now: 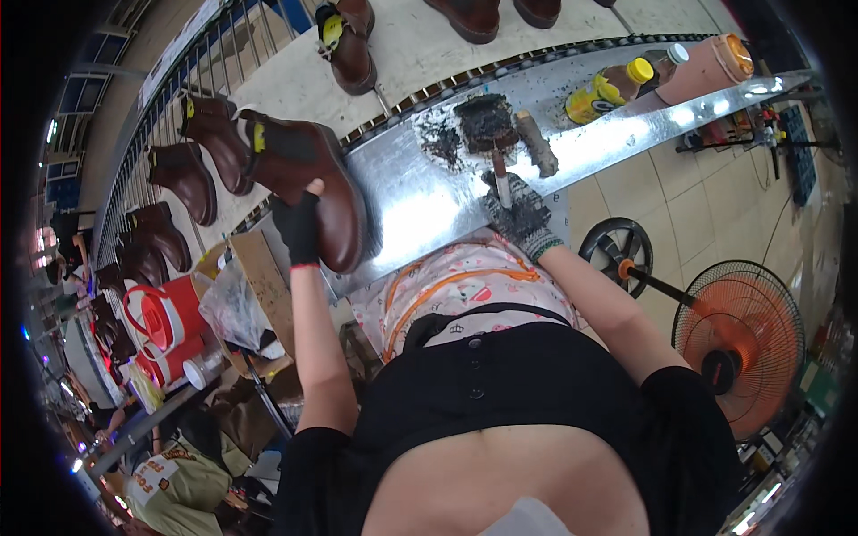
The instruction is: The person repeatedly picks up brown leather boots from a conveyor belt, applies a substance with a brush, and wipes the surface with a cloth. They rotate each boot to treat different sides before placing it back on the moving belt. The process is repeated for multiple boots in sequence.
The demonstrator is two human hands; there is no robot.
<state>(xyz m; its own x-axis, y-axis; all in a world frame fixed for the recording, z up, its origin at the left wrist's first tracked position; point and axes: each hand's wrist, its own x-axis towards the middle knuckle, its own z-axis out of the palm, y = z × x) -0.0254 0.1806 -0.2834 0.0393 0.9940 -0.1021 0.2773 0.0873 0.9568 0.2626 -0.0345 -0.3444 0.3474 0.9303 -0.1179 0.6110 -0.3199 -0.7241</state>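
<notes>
A dark brown ankle boot (308, 170) with a dark elastic side panel and a yellow patch leans over the metal ledge's left end. My left hand (299, 228), in a black fingerless glove, is closed on its side, thumb laid over the leather. My right hand (518, 210), in a speckled grey knitted glove, is closed round a slim stick-like tool (502, 179). The tool's far end points at a black-smeared block (487, 123); its exact kind is unclear. Beside it lies a stained, greyish-brown roll (536, 143).
Several brown boots (183, 179) stand on a pale conveyor (286, 76) beyond the metal ledge (411, 201). Bottles with yellow (608, 89) and white (666, 64) caps and a pinkish container (706, 70) line the right end. A fan (737, 348) stands right, a red cooler jug (165, 317) left.
</notes>
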